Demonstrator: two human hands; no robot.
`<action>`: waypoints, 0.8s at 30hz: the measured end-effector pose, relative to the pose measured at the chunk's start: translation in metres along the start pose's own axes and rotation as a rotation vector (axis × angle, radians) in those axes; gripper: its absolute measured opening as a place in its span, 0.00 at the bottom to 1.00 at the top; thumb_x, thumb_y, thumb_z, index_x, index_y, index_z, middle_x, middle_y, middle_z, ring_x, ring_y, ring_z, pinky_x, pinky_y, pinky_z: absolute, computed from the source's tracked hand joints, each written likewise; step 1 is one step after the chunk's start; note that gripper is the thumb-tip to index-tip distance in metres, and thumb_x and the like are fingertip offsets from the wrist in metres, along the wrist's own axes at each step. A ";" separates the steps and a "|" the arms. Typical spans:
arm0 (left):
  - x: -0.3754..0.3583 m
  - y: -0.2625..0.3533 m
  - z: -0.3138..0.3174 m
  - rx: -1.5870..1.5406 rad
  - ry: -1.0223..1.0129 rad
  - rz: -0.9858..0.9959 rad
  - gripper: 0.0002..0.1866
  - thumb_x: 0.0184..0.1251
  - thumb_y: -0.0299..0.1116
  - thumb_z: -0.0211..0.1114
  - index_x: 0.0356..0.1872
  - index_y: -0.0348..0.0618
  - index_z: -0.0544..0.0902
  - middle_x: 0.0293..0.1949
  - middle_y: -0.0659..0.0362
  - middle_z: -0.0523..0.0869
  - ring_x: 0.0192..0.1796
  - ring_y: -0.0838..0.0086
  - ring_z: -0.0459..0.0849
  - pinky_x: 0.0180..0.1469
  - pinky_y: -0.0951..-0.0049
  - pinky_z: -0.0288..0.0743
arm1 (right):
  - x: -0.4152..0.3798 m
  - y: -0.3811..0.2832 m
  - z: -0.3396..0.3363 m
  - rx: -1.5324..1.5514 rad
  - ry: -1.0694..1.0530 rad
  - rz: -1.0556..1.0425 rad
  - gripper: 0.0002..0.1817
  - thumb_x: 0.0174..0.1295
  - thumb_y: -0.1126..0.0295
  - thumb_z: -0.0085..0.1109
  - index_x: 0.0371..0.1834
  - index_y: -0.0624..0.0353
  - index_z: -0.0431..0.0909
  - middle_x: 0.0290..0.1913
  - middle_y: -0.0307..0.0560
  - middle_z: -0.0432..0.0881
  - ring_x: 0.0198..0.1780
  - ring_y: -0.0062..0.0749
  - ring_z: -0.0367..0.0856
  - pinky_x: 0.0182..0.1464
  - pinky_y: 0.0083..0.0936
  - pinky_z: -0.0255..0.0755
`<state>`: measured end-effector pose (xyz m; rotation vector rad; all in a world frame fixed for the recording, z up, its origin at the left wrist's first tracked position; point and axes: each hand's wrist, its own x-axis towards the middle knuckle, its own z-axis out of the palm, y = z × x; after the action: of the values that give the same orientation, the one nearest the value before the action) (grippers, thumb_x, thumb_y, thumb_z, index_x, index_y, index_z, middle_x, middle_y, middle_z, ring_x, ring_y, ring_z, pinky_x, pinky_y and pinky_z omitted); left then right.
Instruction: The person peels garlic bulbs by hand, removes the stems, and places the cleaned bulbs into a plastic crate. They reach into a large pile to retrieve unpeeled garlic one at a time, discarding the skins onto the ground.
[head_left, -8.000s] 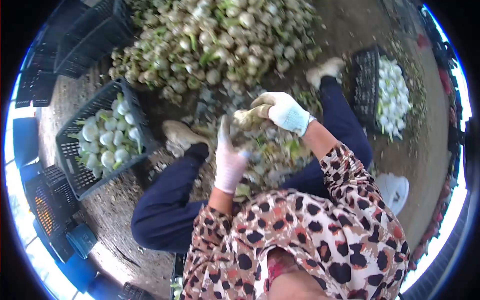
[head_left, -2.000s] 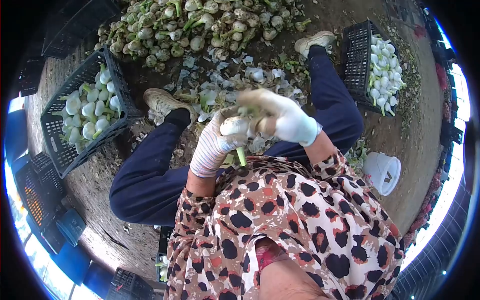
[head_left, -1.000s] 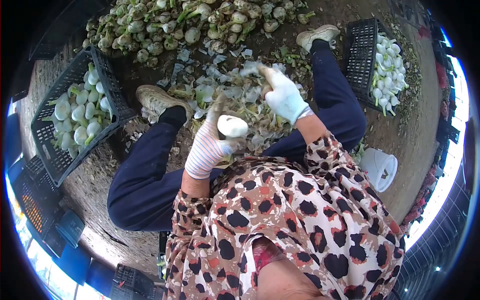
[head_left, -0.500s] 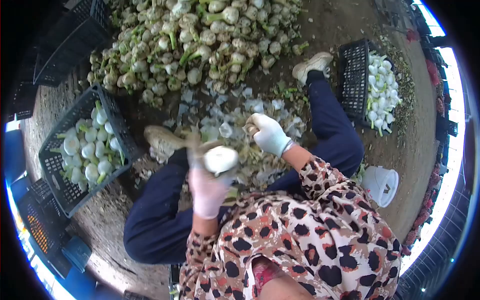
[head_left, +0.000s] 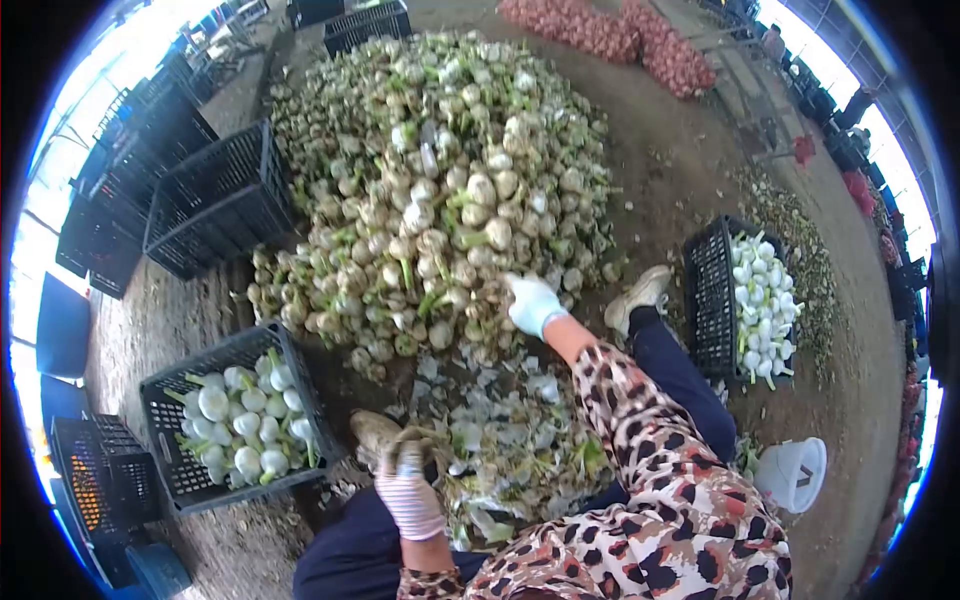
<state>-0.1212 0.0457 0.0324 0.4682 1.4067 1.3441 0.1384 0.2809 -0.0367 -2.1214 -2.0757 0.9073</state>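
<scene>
My right hand [head_left: 536, 305], in a white glove, reaches to the front right of a large heap of untrimmed garlic bulbs [head_left: 430, 240]. Its fingertips are among the bulbs, where their grip is hard to see. In a striped glove, my left hand [head_left: 412, 490] is low at centre, beside my left shoe [head_left: 374, 432]. Its brown-stained fingers are curled, and whatever they hold cannot be made out. Peeled skins and leaf scraps [head_left: 530, 440] cover the ground between my legs. To the left, a black crate [head_left: 160, 430] holds cleaned white garlic bulbs [head_left: 250, 415].
On the right stands a second black crate [head_left: 708, 300] with white garlic [head_left: 765, 305] beside it. A white bucket [head_left: 792, 475] is near my right leg. Black crates [head_left: 215, 200] stand at the left. Red net sacks [head_left: 670, 50] lie at the back.
My view has tipped up, showing more of the heap. My right hand has moved forward to the bulbs. The white bulb that was at my left hand is no longer visible there.
</scene>
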 end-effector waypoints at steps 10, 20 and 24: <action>-0.043 -0.041 0.025 -0.121 -0.463 -0.011 0.46 0.54 0.25 0.79 0.74 0.42 0.62 0.65 0.55 0.74 0.65 0.66 0.75 0.68 0.65 0.71 | -0.225 -0.038 0.033 1.207 -0.508 -0.208 0.20 0.73 0.63 0.59 0.62 0.63 0.77 0.52 0.35 0.81 0.49 0.15 0.76 0.51 0.17 0.73; -0.083 0.000 0.024 0.773 -0.310 0.942 0.43 0.42 0.25 0.82 0.65 0.37 0.73 0.56 0.46 0.79 0.55 0.54 0.83 0.56 0.64 0.79 | -0.284 -0.065 0.002 1.459 -0.311 -0.190 0.18 0.71 0.64 0.63 0.55 0.67 0.80 0.48 0.38 0.84 0.50 0.19 0.79 0.54 0.22 0.74; -0.092 0.008 0.019 0.793 -0.351 0.888 0.42 0.43 0.20 0.80 0.66 0.35 0.72 0.56 0.49 0.79 0.56 0.64 0.83 0.53 0.70 0.83 | -0.292 -0.053 0.010 1.382 -0.306 -0.344 0.16 0.72 0.64 0.61 0.53 0.66 0.81 0.47 0.37 0.84 0.48 0.19 0.78 0.54 0.22 0.74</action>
<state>-0.0769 -0.0211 0.0819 1.9277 1.4341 1.1908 0.1051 0.0131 0.0864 -0.8919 -1.0750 1.8557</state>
